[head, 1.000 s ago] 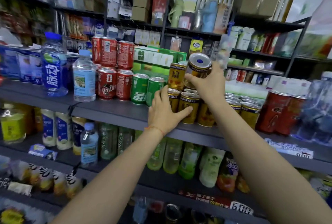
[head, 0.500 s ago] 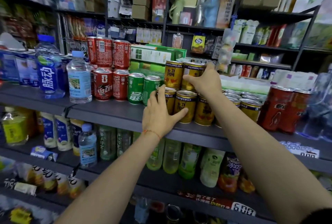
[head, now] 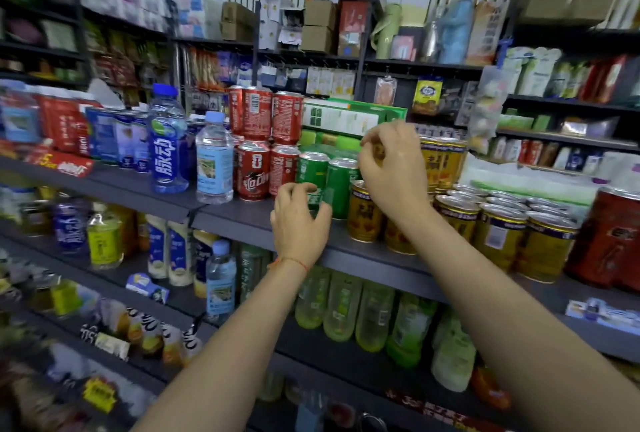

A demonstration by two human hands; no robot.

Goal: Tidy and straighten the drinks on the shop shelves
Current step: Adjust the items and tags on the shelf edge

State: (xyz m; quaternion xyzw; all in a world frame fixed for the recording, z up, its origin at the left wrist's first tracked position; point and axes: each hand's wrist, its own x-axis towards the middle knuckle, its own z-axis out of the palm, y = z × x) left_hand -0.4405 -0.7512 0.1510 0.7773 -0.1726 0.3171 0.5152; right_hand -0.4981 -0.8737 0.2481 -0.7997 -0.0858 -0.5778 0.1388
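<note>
Left hand curls round the front green can on the shelf; right hand pinches a stacked gold can. Cans judged rigid, smooth, slippery, moderately heavy; best held mid-body.

Brown boxes sit on the top shelf, with a red box next to them. A pale green jug stands to their right. A flat green and white box lies behind the cans. Snack bags sit on a low shelf.
</note>
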